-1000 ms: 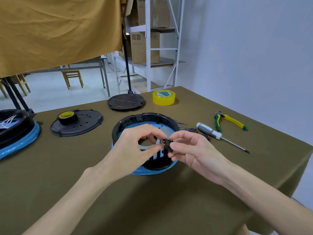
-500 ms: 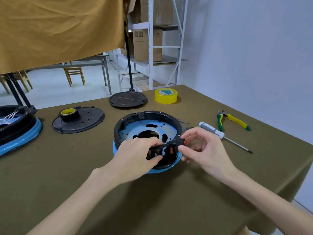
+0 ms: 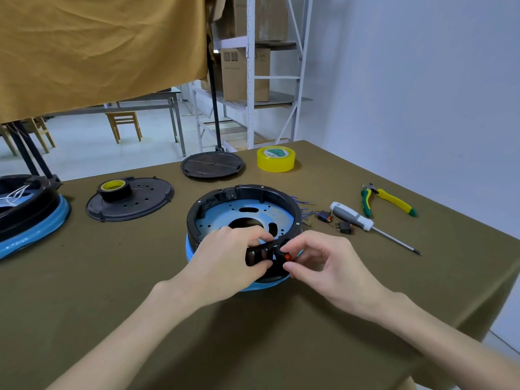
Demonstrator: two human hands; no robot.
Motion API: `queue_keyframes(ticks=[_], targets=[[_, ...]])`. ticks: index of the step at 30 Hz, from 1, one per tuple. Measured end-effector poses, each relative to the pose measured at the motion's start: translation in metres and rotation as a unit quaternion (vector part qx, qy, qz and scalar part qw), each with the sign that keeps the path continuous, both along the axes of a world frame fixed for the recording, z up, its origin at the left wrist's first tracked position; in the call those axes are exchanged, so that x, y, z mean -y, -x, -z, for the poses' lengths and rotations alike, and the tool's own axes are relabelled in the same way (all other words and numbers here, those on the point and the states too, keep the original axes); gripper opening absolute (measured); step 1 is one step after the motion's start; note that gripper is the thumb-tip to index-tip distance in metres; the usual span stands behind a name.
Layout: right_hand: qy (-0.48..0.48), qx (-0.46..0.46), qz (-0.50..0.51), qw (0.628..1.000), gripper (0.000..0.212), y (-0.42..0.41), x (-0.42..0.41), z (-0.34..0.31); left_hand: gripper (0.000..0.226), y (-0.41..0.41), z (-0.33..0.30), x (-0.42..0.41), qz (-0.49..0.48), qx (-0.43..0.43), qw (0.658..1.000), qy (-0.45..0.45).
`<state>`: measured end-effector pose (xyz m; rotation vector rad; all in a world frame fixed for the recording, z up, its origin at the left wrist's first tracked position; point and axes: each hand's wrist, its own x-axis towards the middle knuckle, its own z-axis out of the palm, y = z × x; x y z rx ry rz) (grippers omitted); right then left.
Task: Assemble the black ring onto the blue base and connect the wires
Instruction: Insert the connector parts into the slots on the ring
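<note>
The black ring sits on the blue base in the middle of the olive table. My left hand grips the ring's near wall, fingers curled over the rim and thumb on the outside. My right hand pinches a small black switch with a red-orange button against the outside of that wall. Blue wires stick out past the ring's right side. Two more small switches lie beside them.
A grey-handled screwdriver and green-yellow pliers lie to the right. Yellow tape, a black disc, a black plate carrying black tape, and another blue-and-black assembly lie behind and to the left.
Both hands have come down from above the ring to its near wall. The small switch, held in the air a second ago, is now pressed against the ring's outer side.
</note>
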<state>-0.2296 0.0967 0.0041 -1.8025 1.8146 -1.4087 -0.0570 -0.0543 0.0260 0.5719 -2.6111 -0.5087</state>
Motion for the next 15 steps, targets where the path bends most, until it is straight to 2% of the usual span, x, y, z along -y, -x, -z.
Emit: queue_keyframes(ticks=[3, 9, 12, 15], targets=[[0.017, -0.054, -0.004, 0.998, 0.019, -0.001, 0.005, 0.001, 0.036, -0.001, 0.0, 0.0, 0.004, -0.015, 1.0, 0.001], [-0.01, -0.052, -0.025, 0.998, 0.015, 0.013, 0.005, -0.005, 0.04, -0.002, 0.002, -0.002, -0.004, -0.027, 0.999, 0.031], [0.019, -0.134, -0.037, 0.99, 0.013, 0.012, 0.009, -0.008, 0.039, -0.001, 0.003, -0.002, -0.001, -0.025, 0.999, 0.042], [0.039, -0.174, -0.039, 0.983, 0.01, 0.009, 0.015, -0.011, 0.04, 0.0, 0.004, -0.004, 0.002, -0.016, 0.998, 0.061]])
